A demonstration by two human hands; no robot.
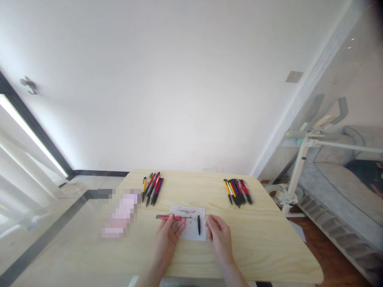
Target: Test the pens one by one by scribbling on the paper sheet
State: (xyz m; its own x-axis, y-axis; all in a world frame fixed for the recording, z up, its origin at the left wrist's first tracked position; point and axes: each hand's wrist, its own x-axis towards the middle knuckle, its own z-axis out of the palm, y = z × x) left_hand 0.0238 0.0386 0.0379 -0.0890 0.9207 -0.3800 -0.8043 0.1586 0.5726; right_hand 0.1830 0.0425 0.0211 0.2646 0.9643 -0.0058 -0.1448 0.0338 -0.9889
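Note:
My left hand [171, 229] grips a red pen barrel [170, 217] lying level, its dark clip end to the left. A thin refill [187, 217] sticks out of the barrel's right end, over a sheet of white paper [194, 235] with dark and red marks. On that paper lies a black pen piece [199, 225], tapered and roughly upright in view. Just right of the paper, my right hand [218, 229] is closed in a pinch, thumb and forefinger together. Whatever it holds is too small to make out.
Several pens [153, 189] lie bunched at the table's back left, with another row of pens [237, 192] at the back right. The light wooden table [263, 247] stands near a white wall. An exercise machine [299, 171] and a grey sofa [338, 183] are to the right.

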